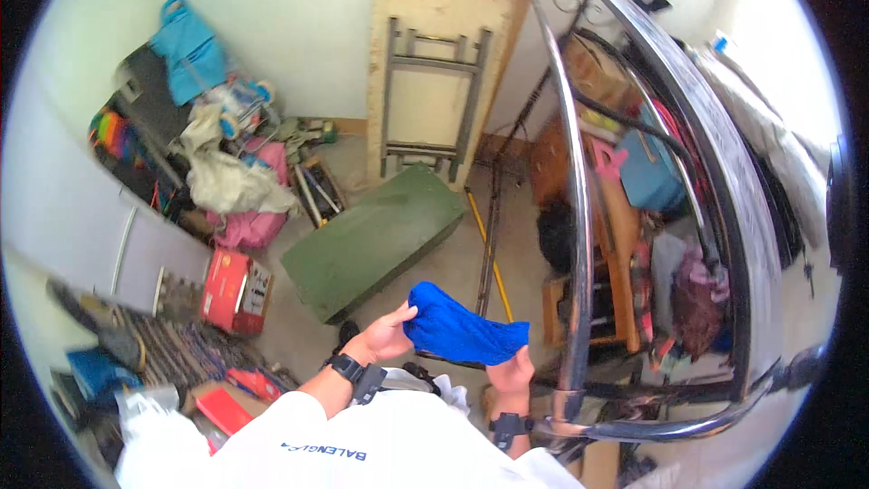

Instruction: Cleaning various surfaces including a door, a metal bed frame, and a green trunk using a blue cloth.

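Note:
A bright blue cloth (465, 327) is stretched between my two hands at chest height. My left hand (388, 334) pinches its left end, with the thumb on top. At the right end, my right hand (512, 372) grips the lower corner from below. The cloth sags in soft folds and hides most of the fingers behind it. Beyond it on the floor lies a long green box (380, 238), set at a slant. Each of my wrists wears a black strap with a small device.
Close on my right rises a chrome tubular frame (577, 251) with a dark panel. A folded-leg table (434, 102) leans on the far wall. Bags and cloths (231, 170) are heaped at left, near a red carton (237, 292). A yellow stick (490, 251) lies past the green box.

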The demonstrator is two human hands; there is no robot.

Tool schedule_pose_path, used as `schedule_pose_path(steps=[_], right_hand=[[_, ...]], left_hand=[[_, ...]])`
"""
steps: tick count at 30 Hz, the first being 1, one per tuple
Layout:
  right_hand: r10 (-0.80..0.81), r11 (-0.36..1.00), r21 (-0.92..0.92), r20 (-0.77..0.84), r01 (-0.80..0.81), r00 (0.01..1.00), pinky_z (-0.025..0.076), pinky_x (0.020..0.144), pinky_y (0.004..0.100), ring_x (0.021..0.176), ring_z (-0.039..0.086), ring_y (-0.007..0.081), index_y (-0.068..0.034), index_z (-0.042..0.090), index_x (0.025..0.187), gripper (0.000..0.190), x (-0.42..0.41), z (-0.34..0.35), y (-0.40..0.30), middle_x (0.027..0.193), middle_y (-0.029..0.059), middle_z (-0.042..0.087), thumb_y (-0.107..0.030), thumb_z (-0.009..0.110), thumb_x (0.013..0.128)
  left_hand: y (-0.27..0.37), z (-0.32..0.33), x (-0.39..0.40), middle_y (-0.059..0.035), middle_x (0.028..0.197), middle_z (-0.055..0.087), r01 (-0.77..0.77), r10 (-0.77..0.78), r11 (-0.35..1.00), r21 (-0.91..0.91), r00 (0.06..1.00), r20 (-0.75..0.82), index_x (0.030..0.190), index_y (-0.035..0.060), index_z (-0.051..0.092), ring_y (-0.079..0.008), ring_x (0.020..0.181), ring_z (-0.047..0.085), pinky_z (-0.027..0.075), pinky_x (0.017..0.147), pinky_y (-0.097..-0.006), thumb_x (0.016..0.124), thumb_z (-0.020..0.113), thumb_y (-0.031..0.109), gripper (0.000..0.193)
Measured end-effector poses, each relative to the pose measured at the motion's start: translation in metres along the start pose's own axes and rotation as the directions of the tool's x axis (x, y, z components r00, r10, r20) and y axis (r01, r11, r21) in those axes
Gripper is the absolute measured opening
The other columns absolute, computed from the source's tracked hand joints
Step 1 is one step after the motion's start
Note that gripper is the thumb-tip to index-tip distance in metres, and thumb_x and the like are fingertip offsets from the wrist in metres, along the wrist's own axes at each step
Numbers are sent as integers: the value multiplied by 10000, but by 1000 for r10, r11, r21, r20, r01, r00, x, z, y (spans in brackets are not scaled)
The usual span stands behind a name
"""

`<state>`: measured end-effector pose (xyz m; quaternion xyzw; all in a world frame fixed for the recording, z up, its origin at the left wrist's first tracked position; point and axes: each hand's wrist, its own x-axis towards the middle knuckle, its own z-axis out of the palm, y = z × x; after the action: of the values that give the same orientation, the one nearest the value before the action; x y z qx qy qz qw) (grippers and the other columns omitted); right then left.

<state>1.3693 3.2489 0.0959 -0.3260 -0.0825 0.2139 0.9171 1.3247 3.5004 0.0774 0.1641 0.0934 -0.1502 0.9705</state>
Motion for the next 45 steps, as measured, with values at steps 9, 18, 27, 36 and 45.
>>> schedule_pose_path(steps=[9, 18, 27, 36, 45], right_hand=[[-327, 928, 110, -219, 356, 919, 325, 1124, 580, 1279, 516, 388, -132, 603, 1322, 544, 7, 57, 44, 1373, 131, 586, -493, 611, 914], [-468, 833, 133, -350, 537, 812, 329, 1121, 552, 1296, 501, 352, -111, 594, 1312, 508, 13, 92, 67, 1363, 114, 590, -444, 601, 928], [-579, 767, 128, -287, 629, 764, 427, 1069, 477, 1223, 576, 298, -100, 544, 1332, 399, 34, 130, 62, 1320, 102, 616, -189, 601, 948], [-690, 667, 311, -86, 677, 719, 441, 1066, 456, 1225, 576, 303, -21, 526, 1339, 528, 50, 133, 29, 1314, 151, 609, -32, 584, 814], [-763, 552, 138, -314, 823, 565, 453, 1055, 426, 1179, 601, 273, 1, 571, 1291, 474, 47, 108, 9, 1265, 133, 640, -214, 664, 879]], left_hand=[[83, 1, 20, -86, 1484, 458, 232, -276, 955, 183, 923, 269, 1519, 128, 290, -276, 1352, 456, 336, 1142, -485, 956, 619, 255, 664], [111, -47, 26, -80, 1363, 539, 342, -337, 940, 24, 909, 244, 1345, 170, 465, -266, 1244, 536, 480, 1002, -442, 854, 698, 116, 546], [160, 11, 20, -150, 1466, 430, 141, -218, 964, 225, 906, 364, 1522, 118, 231, -327, 1342, 462, 438, 1084, -461, 725, 735, 18, 949], [178, 88, 26, -63, 1404, 488, -232, -56, 842, 486, 860, 508, 1421, 140, 384, -247, 1289, 505, 450, 1052, -415, 675, 802, -82, 884], [143, 112, 65, -100, 1240, 612, -632, 293, 556, 540, 757, 585, 1196, 79, 501, -210, 1101, 618, 512, 961, -394, 780, 827, 51, 529]])
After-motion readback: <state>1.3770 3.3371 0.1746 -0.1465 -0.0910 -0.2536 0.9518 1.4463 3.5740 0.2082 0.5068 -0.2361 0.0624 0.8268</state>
